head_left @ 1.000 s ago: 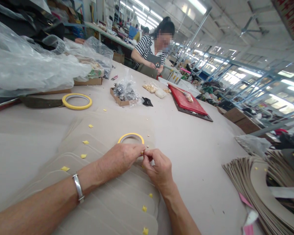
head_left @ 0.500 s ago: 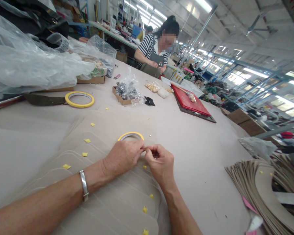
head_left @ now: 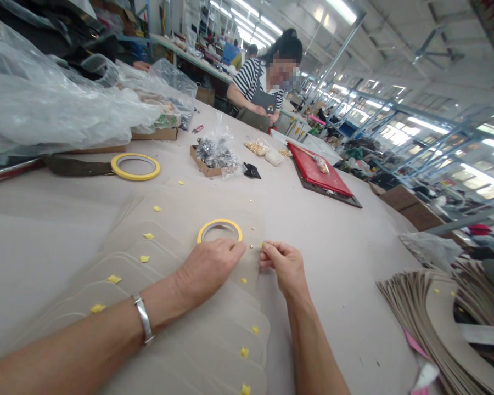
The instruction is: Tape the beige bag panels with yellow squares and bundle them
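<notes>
My left hand rests palm down on a fanned stack of beige leather pieces, fingers curled toward a small yellow tape roll. My right hand pinches something tiny and yellowish at its fingertips, just right of the roll. A small metal stud lies between the two hands. Small yellow tape squares dot the edges of the pieces. A silver bracelet sits on my left wrist.
A larger yellow tape roll lies far left beside a dark strap. Plastic bags, a box of hardware and a red board stand farther back. Curved card pieces pile at right. A person in stripes works across the table.
My hands, pinched together a second ago, have drawn apart. The right hand moved right and forward; the left settled flat on the pieces by the small roll.
</notes>
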Tool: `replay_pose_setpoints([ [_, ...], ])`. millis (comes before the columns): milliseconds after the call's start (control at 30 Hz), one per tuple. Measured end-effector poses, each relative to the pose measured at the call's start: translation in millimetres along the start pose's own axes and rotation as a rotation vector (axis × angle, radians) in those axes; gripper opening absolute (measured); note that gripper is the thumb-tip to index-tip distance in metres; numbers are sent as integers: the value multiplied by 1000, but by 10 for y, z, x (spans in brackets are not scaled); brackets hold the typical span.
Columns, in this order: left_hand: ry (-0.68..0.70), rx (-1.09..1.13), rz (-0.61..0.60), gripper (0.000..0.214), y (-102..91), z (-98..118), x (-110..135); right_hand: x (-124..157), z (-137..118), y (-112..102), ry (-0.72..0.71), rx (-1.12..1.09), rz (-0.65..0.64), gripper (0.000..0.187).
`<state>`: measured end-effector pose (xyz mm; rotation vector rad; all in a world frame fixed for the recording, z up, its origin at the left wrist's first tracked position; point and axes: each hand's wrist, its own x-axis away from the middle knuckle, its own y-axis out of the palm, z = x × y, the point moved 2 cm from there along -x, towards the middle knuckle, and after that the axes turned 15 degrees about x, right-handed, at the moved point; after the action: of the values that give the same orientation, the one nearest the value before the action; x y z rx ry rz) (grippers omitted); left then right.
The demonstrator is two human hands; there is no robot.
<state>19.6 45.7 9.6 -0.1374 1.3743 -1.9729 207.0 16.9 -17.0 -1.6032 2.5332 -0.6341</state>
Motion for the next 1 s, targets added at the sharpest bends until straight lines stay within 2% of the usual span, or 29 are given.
replay_pose_setpoints([
  [67, -88, -70, -113, 15, 18, -48, -44, -1, 10, 35, 8, 39, -91, 35],
  [133, -119, -82, -160, 17, 19, -67, -78, 14, 3, 93, 18, 93, -112, 34],
  [300, -126, -74, -172, 21, 29, -62, -87, 28, -34, 197, -19, 229, -45, 26],
  [467, -118, -78, -161, 20, 49, -91, -70, -1, -51, 202, -115, 397, -11, 23],
  [567, -117, -68, -159, 21, 47, -105, -59, -31, -1, 165, -37, 226, -84, 24],
  [667, -139, -19, -153, 20, 40, -113, -54, -51, 64, 134, 61, 12, -157, 34],
  [767, -143, 5, -137, 21, 32, -115, -60, -49, 77, 151, 45, -20, -155, 37],
  [1000, -137, -25, -159, 21, -4, -109, -71, -6, -45, 261, -64, 334, -31, 17],
])
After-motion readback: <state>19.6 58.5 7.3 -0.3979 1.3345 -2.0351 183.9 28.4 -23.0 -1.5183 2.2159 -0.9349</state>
